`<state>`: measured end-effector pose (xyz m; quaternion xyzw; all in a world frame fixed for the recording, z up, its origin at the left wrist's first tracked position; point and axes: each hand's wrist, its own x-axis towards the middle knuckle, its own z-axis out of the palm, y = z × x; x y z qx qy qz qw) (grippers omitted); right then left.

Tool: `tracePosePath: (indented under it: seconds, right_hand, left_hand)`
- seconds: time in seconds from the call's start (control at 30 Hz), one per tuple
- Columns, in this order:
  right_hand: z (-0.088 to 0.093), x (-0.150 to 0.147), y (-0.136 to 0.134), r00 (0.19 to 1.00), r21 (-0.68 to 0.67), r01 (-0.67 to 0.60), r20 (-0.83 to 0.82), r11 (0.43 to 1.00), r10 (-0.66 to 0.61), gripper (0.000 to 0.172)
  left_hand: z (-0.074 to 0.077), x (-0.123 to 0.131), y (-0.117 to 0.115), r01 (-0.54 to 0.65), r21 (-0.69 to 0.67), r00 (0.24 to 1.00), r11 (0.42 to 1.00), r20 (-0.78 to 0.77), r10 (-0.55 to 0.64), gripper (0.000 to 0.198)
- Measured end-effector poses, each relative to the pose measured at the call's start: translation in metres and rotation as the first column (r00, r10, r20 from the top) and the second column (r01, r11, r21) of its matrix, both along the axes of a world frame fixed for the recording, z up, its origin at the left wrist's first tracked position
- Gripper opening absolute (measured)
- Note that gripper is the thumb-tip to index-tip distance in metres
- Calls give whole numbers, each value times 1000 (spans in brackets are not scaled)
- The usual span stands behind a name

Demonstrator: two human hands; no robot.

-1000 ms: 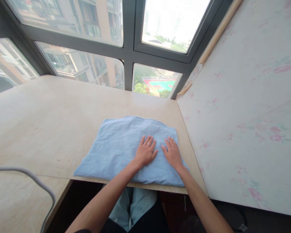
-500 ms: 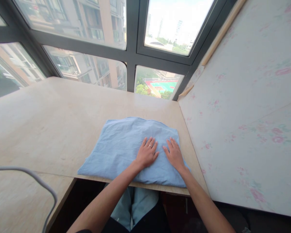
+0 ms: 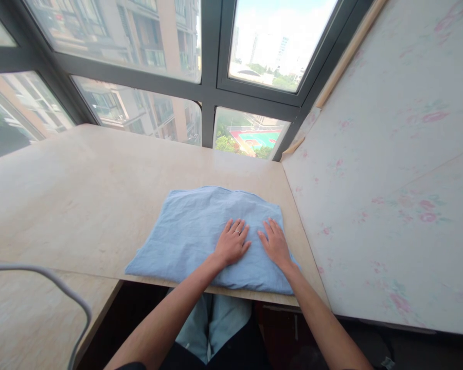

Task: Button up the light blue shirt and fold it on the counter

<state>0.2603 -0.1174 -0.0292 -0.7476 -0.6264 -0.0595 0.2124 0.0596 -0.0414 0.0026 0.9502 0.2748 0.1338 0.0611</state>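
A folded light blue cloth lies flat on a pale wooden table, near its front edge. My left hand rests palm down on the right half of the cloth, fingers stretched out, a ring on one finger. Beside it, my right hand also lies flat on the cloth near its right edge, fingers spread. Neither hand holds anything.
A floral-patterned panel rises along the table's right side. Large windows with dark frames stand behind the table. A grey curved cable or tube crosses the lower left. Part of the cloth hangs below the table edge by my lap.
Both hands stay flat on the cloth in nearly the same place; the view has shifted slightly. Nothing else has visibly moved.
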Motion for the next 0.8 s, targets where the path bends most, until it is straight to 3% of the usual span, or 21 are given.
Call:
tracePosePath:
  seconds: [0.23, 0.43, 0.8]
  right_hand:
    - [5, 1, -1, 981, 95, -6, -193, 995, 24, 54]
    - [16, 7, -9, 859, 208, 106, -512, 972, 16, 36]
    - [24, 3, -12, 821, 221, 52, -565, 974, 85, 31]
  left_hand:
    - [-1, 0, 0, -2, 2, 1000, 1000, -9, 2, 56]
    - [0, 0, 0, -2, 3, 1000, 1000, 0, 2, 56]
    - [-2, 0, 0, -5, 12, 1000, 1000, 12, 5, 56]
